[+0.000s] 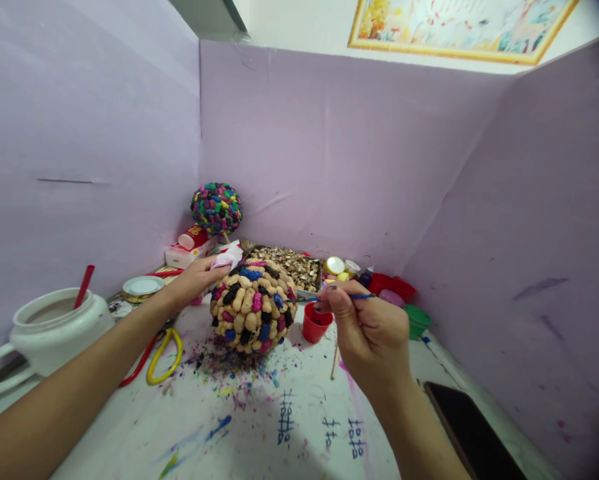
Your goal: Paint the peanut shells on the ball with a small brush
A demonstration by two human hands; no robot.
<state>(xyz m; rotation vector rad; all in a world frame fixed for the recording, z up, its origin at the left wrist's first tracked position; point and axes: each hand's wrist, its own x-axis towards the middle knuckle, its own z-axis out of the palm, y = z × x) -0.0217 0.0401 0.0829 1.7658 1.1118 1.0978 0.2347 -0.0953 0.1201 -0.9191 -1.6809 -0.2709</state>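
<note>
In the middle of the table stands a ball covered with peanuts (249,319), some painted blue, black and magenta, the others bare tan shell. My right hand (372,327) pinches a thin blue paintbrush (359,296), its tip at the ball's right side by a blue peanut. My left hand (199,277) reaches to the ball's upper left with a crumpled white tissue (228,256) at its fingers; the fingertips are partly hidden. A small red cup (316,325) with dark contents sits just right of the ball, below the brush.
A fully painted ball (216,208) stands at the back left. Behind the peanut ball is a tray of shell pieces (292,265). A white pot (59,327) and yellow-and-red-handled scissors (165,357) lie left; a phone (472,430) and green cup (417,321) right. Purple panels enclose the table.
</note>
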